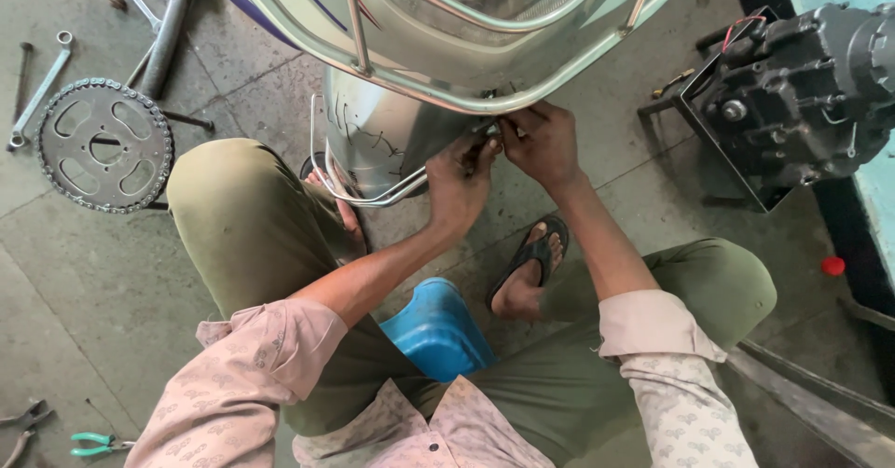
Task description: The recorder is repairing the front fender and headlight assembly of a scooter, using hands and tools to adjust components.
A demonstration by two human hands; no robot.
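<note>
Where the chrome guard rail [438, 95] curves under the silver scooter body [392, 132], both hands meet: the left hand [459, 184] and right hand [543, 142] pinch closed on a small fitting, too hidden to identify. A chain sprocket [104, 144] lies well apart.

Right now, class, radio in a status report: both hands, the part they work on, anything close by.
Left hand and right hand meet, fingers pinched at the chrome guard rail. Whatever they pinch is hidden. Silver scooter panel beside them. Blue stool below.
</note>
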